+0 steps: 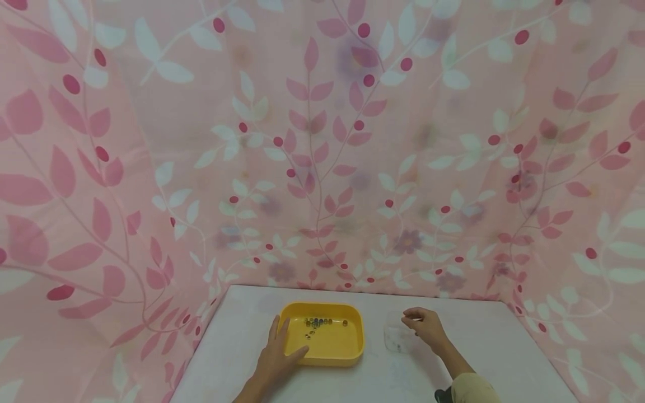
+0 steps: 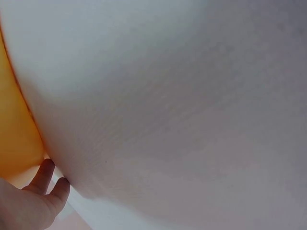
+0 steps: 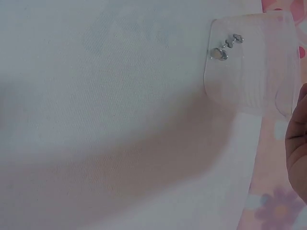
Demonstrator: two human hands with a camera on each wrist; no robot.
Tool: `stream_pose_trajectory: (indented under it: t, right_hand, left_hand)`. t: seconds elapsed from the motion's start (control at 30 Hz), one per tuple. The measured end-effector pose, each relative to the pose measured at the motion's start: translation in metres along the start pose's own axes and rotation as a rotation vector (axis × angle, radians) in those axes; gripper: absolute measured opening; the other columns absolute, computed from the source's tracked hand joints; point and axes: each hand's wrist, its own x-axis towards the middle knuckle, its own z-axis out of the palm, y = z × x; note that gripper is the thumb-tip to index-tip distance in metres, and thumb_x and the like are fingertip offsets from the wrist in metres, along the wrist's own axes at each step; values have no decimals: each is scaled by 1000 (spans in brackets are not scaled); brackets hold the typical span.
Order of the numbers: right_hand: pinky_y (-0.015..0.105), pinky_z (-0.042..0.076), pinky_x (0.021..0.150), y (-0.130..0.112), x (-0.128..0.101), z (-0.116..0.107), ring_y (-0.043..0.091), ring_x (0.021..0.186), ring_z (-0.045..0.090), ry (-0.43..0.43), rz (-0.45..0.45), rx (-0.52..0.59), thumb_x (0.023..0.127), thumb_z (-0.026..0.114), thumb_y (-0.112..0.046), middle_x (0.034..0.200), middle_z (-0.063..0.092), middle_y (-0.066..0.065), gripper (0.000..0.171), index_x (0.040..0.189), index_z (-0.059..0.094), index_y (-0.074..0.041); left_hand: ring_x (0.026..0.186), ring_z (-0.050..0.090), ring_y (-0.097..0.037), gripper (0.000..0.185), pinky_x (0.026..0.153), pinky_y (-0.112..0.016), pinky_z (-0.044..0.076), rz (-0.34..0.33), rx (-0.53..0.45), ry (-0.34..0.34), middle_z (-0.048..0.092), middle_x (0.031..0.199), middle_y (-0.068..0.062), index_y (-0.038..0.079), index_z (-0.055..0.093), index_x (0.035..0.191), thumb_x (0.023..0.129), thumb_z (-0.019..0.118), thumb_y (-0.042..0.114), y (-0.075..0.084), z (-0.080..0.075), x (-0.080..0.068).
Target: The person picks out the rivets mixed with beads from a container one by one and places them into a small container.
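In the head view, a yellow tray on the table holds several small round beads, dark blue and amber-brown, mostly in its back half. My left hand rests at the tray's front left corner, fingers spread along the left side and thumb over the front rim. To the right is a clear plastic container. Several small shiny pieces lie in it in the right wrist view. My right hand is at the container's right side, fingers bent, thumb and index tips close together. Whether anything is between them is too small to see.
The tray and container stand on a white table. Pink leaf-patterned curtains hang behind it and along both sides. A light sleeve and a dark wrist strap show on the right arm.
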Motion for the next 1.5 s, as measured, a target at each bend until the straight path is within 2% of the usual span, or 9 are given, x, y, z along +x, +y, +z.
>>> stream_pose_trajectory:
  t: [0.27,0.43,0.7,0.87,1.17,1.23,1.33,1.43,1.5]
  right_hand:
    - [27,53,61,-3,-3,1,14,77,64,-11,-31,-22,86,75,-12,99,71,16,30,110,69,5]
    - [24,53,66,-1,-2,3,16,81,64,-28,-66,-71,84,79,-15,105,71,20,32,109,70,3]
    - [29,53,63,2,2,3,16,79,64,-49,-56,-73,83,80,-18,109,70,21,35,110,70,2]
    - [26,53,68,5,2,3,19,86,65,-56,-66,-116,81,82,-23,115,69,19,38,110,72,-1]
    - [27,52,67,-4,-2,4,18,87,62,2,-118,-182,81,80,-38,123,65,14,48,116,70,-6]
    - [31,53,71,-8,-3,6,21,90,63,37,-173,-245,83,78,-42,127,62,15,53,122,66,-7]
    - [46,54,84,-12,-3,10,34,105,62,95,-276,-360,87,73,-46,137,53,20,66,136,55,-6]
    - [65,46,94,-16,-5,15,48,121,53,144,-367,-487,87,71,-48,149,40,25,79,147,43,-4]
    - [72,39,96,-17,-5,18,53,126,47,170,-409,-567,87,70,-49,154,32,28,84,151,37,-5]
  left_hand:
    - [107,62,-38,97,87,-58,52,27,12,28,12,165,-15,13,34,154,80,71,63,-1,-3,0]
    - [111,61,-40,97,88,-59,51,18,5,13,11,165,-14,14,33,154,80,70,64,-2,0,1]
    - [111,61,-41,97,89,-60,50,14,7,9,11,165,-14,14,33,155,80,71,63,0,-1,1]
    - [115,59,-42,97,93,-61,48,1,7,4,9,166,-13,15,32,155,80,71,63,0,-2,1]
    - [116,59,-41,97,93,-60,49,-1,-4,-6,9,166,-13,15,32,155,80,70,64,-1,-1,1]
    - [114,60,-41,97,92,-59,49,0,-3,-4,10,166,-13,14,33,155,80,70,64,-1,-1,1]
    - [112,60,-41,97,92,-59,49,4,0,0,9,166,-12,15,33,155,80,69,64,-1,-1,1]
    - [113,60,-41,97,92,-60,49,6,1,-5,9,166,-13,15,32,155,81,69,65,-1,0,1]
    - [114,60,-41,98,92,-60,49,3,0,-8,9,166,-13,15,31,156,81,69,64,-1,0,1]
